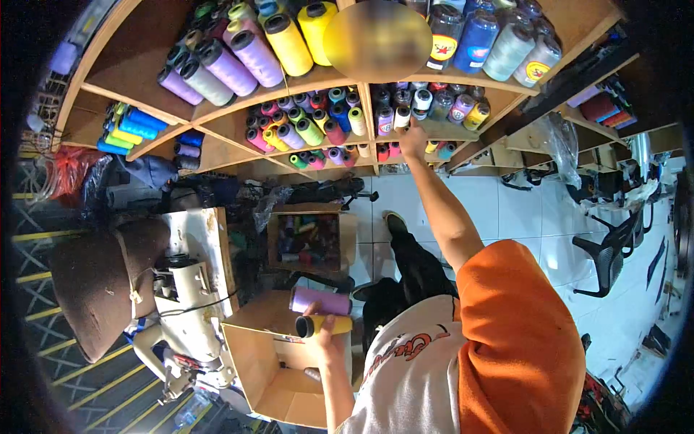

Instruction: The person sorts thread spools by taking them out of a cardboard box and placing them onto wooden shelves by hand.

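My left hand is closed around a yellow cone of thread above an open cardboard box. A purple cone of thread lies alongside it against my fingertips; whether I grip that one too is unclear. My right arm stretches forward to the middle shelf, where my right hand has its fingers closed at the lower end of a white spool of thread. Beside it stands another white spool. The fingertips are small and partly hidden.
Wooden shelves full of colored thread cones curve across the front. A second box with thread stands on the floor. To the left are a sewing machine and a brown cushion. A black chair base is at right.
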The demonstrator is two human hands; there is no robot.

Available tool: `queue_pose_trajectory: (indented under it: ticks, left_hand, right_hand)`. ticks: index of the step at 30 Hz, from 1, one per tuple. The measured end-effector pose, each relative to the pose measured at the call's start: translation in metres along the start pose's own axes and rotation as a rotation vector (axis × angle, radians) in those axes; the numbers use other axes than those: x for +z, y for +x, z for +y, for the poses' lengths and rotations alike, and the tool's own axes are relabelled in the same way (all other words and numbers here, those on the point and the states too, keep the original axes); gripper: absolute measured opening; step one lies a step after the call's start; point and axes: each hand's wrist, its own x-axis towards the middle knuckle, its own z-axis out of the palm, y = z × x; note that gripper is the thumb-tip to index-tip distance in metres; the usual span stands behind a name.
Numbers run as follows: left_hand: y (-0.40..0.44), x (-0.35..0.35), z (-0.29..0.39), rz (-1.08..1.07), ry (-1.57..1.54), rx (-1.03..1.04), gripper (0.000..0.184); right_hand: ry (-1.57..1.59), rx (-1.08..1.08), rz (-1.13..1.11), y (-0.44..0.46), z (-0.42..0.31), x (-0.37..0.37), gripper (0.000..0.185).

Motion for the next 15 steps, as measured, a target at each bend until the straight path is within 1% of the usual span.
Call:
queue_pose_trajectory:
  ticks: [1, 4, 5, 7, 8, 9, 10, 11, 12, 13, 14, 15]
  left_hand:
    - [0.003, 0.002, -0.004, 0.030, 0.008, -0.013, 0.054]
    - [0.015, 0.020, -0.006, -0.013, 0.018, 0.018, 0.050]
    - [0.017, 0.026, -0.005, -0.029, 0.041, 0.022, 0.050]
    - [0.026, 0.039, -0.001, -0.071, 0.086, 0.031, 0.049]
    - [0.031, 0.047, 0.001, -0.130, 0.087, 0.015, 0.049]
    - [0.035, 0.054, 0.003, -0.189, 0.085, -0.003, 0.049]
    - [0.040, 0.062, 0.003, -0.250, 0.079, -0.020, 0.049]
    - [0.048, 0.063, -0.002, -0.285, 0.136, -0.033, 0.047]
    - [0.047, 0.078, 0.003, -0.315, 0.103, -0.079, 0.046]
    - [0.054, 0.082, -0.003, -0.374, 0.130, -0.044, 0.047]
    - [0.060, 0.087, -0.008, -0.431, 0.157, -0.009, 0.048]
    - [0.062, 0.100, -0.008, -0.476, 0.186, -0.009, 0.051]
  right_hand:
    - [-0.054, 0.093, -0.090, 0.002, -0.002, 0.000, 0.044]
    - [0.017, 0.012, 0.017, 0.004, 0.009, 0.010, 0.042]
    - [0.112, 0.050, 0.032, 0.003, 0.015, 0.013, 0.038]
    - [-0.064, 0.142, -0.087, -0.001, 0.010, 0.002, 0.034]
    - [-0.155, 0.190, -0.144, -0.007, 0.010, -0.006, 0.032]
    - [-0.052, 0.193, -0.178, -0.019, -0.013, -0.034, 0.025]
    - [0.142, 0.140, -0.342, -0.036, 0.005, -0.028, 0.022]
    - [0.377, 0.175, -0.676, -0.049, -0.017, -0.060, 0.023]
    - [0.569, 0.271, -1.013, -0.062, -0.045, -0.094, 0.023]
    - [0.657, 0.393, -1.374, -0.077, -0.068, -0.124, 0.036]
    - [0.777, 0.444, -1.479, -0.094, -0.096, -0.154, 0.046]
    - [0.735, 0.308, -1.674, -0.096, -0.119, -0.184, 0.049]
